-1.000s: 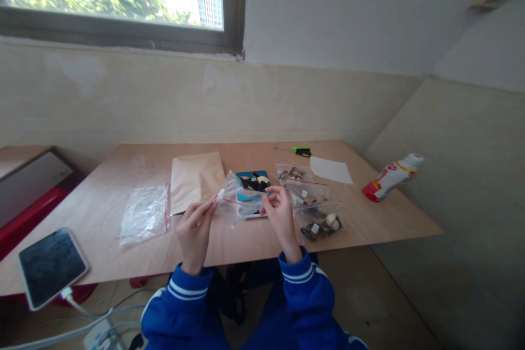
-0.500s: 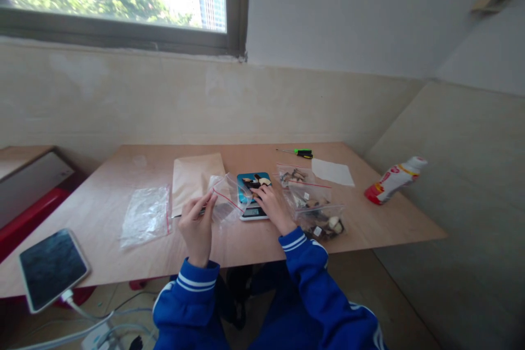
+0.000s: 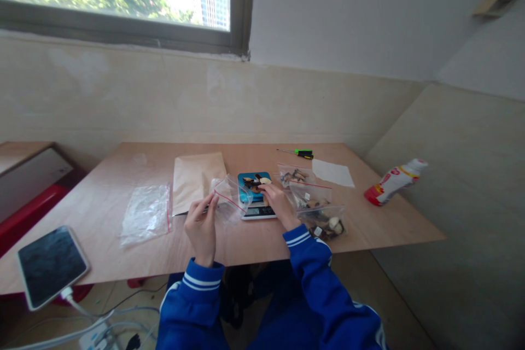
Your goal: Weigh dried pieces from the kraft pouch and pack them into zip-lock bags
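My left hand [image 3: 202,224] is closed, thumb and forefinger pinching the edge of a clear zip bag [image 3: 229,209] with a red seal line. The bag hangs just left of a kitchen scale [image 3: 257,213] with a blue top and a dark display. Dark and pale dried slices [image 3: 255,181] lie in a small heap on the scale. Over the heap's right side is my right hand [image 3: 281,205], its fingers bent together at the slices; what is between the fingertips is hidden. The hand covers part of the scale's right edge.
Several zip bags of dried pieces [image 3: 315,202] lie right of the scale. Behind are a screwdriver [image 3: 303,152] and white paper [image 3: 333,173]. A bottle [image 3: 394,181] stands right. Leftward lie a brown paper bag [image 3: 197,172], empty clear bags [image 3: 145,213] and a cabled tablet [image 3: 53,265].
My right hand has drawn back slightly to the right, uncovering more of the slices and display. My left hand still pinches the zip bag. The view has shifted a little.
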Available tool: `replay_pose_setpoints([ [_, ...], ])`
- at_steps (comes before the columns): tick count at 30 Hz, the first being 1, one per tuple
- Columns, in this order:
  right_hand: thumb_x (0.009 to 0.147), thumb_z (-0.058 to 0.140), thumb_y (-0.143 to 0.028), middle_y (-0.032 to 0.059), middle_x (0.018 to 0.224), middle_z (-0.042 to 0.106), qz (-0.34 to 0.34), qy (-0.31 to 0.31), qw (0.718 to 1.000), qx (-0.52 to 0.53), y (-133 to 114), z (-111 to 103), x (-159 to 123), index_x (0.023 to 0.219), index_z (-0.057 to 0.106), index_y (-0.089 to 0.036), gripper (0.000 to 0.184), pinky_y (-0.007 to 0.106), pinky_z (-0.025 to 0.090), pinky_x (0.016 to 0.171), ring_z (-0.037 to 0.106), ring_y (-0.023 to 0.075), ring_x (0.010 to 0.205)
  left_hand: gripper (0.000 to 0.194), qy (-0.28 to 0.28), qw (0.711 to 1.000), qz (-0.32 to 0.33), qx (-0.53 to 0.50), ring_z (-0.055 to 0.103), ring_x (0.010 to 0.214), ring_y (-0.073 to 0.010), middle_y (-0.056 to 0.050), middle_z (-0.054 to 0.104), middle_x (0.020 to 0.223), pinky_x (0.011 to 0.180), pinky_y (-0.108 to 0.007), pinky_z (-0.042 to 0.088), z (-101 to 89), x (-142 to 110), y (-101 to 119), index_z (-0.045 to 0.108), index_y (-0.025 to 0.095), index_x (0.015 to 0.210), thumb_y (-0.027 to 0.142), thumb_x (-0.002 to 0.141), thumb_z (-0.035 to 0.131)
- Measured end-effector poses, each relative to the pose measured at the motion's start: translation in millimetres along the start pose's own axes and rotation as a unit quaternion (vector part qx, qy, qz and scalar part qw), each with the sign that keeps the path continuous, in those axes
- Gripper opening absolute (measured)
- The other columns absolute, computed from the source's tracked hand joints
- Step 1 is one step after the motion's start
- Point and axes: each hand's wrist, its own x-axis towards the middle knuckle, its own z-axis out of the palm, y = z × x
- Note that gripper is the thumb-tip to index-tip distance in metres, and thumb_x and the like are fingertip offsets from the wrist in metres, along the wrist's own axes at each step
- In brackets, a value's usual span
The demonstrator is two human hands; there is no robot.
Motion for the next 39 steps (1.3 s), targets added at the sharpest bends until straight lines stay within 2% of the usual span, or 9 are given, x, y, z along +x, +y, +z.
replay_pose_setpoints([
  [7,0.086,0.053,-0.026,0.0051,0.099,0.071,0.059,0.103,0.984,0.137,2,-7,5,0.094,0.069,-0.02,0.019,0.037,0.051,0.088,0.066,0.0205,0.093,0.032,-0.009,0.998,-0.047,-0.032,0.063,0.084,-0.0162,-0.005,0.067,0.09,0.076,-0.027,0.049,3.3,-4,-5,0.072,0.017,0.097,0.042,0.079,0.063],
  [12,0.084,0.058,-0.033,0.0073,0.099,0.071,0.097,0.255,0.94,0.204,-38,-20,13,0.105,0.066,-0.019,0.026,0.036,0.053,0.083,0.067,0.02,0.087,0.035,-0.003,0.998,-0.054,-0.034,0.063,0.083,-0.017,-0.006,0.067,0.088,0.076,-0.028,0.05,7.9,-7,-2,0.072,0.017,0.097,0.045,0.079,0.063],
  [14,0.086,0.057,-0.032,0.0055,0.101,0.07,0.059,0.228,0.953,0.191,-62,-23,13,0.104,0.066,-0.022,0.023,0.035,0.052,0.086,0.066,0.0196,0.091,0.036,0.001,0.997,-0.06,-0.041,0.063,0.083,-0.0174,-0.006,0.068,0.088,0.075,-0.028,0.05,11.6,-9,-2,0.072,0.016,0.097,0.045,0.078,0.063],
  [18,0.088,0.055,-0.031,0.0026,0.1,0.07,-0.057,0.077,0.981,0.166,-90,-28,11,0.1,0.069,-0.027,0.018,0.035,0.046,0.093,0.062,0.0193,0.099,0.034,0.022,0.996,-0.068,-0.048,0.064,0.086,-0.018,-0.006,0.069,0.09,0.078,-0.03,0.05,14.2,-10,-3,0.072,0.017,0.097,0.044,0.08,0.062],
  [23,0.095,0.041,-0.03,0.0072,0.115,0.063,-0.017,0.125,0.987,0.104,-48,-21,17,0.114,0.062,-0.024,0.03,0.036,0.041,0.1,0.056,0.0188,0.112,0.032,0.043,0.995,-0.075,-0.057,0.064,0.088,-0.0187,-0.006,0.07,0.092,0.082,-0.031,0.05,7.1,-7,-6,0.072,0.016,0.098,0.041,0.079,0.063],
  [26,0.086,0.057,-0.037,0.0123,0.136,0.049,0.021,0.033,0.999,-0.017,-7,-4,23,0.132,0.049,-0.024,0.049,0.047,0.03,0.107,0.041,0.0276,0.129,0.032,0.052,0.993,-0.086,-0.065,0.064,0.089,-0.0192,-0.006,0.07,0.093,0.084,-0.032,0.05,4.4,-6,-5,0.072,0.017,0.098,0.041,0.079,0.063],
  [29,0.082,0.062,-0.038,0.0155,0.138,0.044,0.037,-0.046,0.995,-0.078,19,12,25,0.14,0.041,-0.023,0.063,0.048,0.031,0.106,0.036,0.0311,0.132,0.032,0.05,0.99,-0.102,-0.08,0.064,0.09,-0.0199,-0.007,0.071,0.093,0.085,-0.033,0.049,4.0,-7,-3,0.072,0.016,0.097,0.041,0.078,0.064],
  [34,0.087,0.056,-0.032,0.0121,0.111,0.056,0.013,-0.023,0.997,-0.079,25,21,23,0.134,0.048,-0.019,0.049,0.038,0.043,0.094,0.054,0.024,0.107,0.032,0.043,0.986,-0.117,-0.106,0.064,0.092,-0.0201,-0.007,0.071,0.094,0.086,-0.033,0.049,5.0,-9,-4,0.072,0.015,0.097,0.039,0.076,0.066],
  [39,0.092,0.045,-0.022,0.0074,0.099,0.055,0.007,0.01,0.999,-0.047,24,22,23,0.123,0.058,-0.02,0.033,0.034,0.046,0.087,0.057,0.0198,0.093,0.031,0.049,0.984,-0.125,-0.119,0.065,0.091,-0.0205,-0.007,0.072,0.093,0.085,-0.033,0.049,8.4,-11,-5,0.073,0.014,0.094,0.038,0.076,0.067],
])
